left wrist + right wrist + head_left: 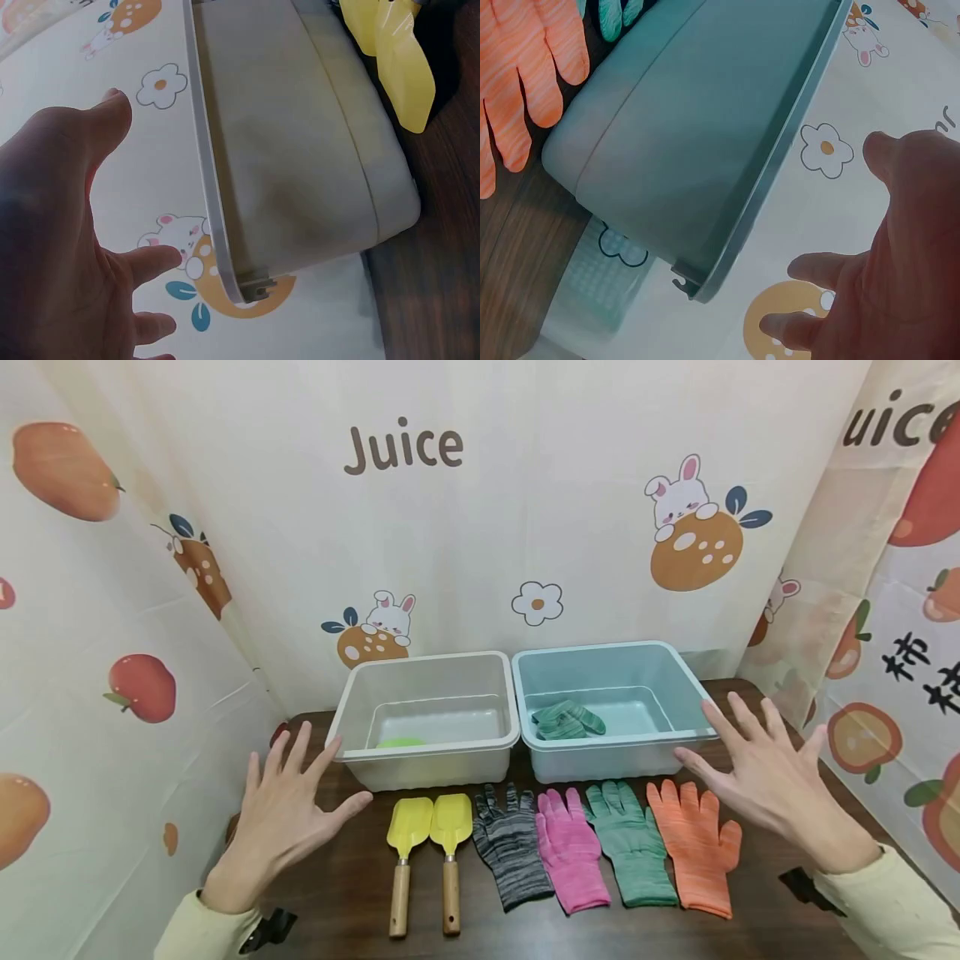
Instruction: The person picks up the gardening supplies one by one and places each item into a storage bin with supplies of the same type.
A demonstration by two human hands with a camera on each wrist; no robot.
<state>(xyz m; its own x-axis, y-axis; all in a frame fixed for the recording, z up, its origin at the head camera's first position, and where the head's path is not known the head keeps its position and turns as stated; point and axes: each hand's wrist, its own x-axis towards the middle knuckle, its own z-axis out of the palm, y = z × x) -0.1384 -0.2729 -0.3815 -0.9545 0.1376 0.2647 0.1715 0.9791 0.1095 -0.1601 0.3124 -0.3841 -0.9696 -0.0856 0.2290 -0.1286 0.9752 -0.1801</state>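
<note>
While your left hand [281,818] and right hand [765,768] are spread wide near the outer edges of the grey bin [442,768] and blue bin [615,764], tabletop [337,902] shows nearer you; yellow shovels [452,820] and four knit gloves [639,856] line the bins' fronts, curtain [465,543] behind.

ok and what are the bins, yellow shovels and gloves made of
The pale grey bin and blue bin look like smooth, satin plastic, going by their moulded rims and rounded corners. The yellow shovels have slightly shiny blades, perhaps painted metal or plastic; their silvery necks suggest metal, their tan handles wood. The gloves seem matte knit fabric, given the streaked yarn; the fibre is unclear.
</note>
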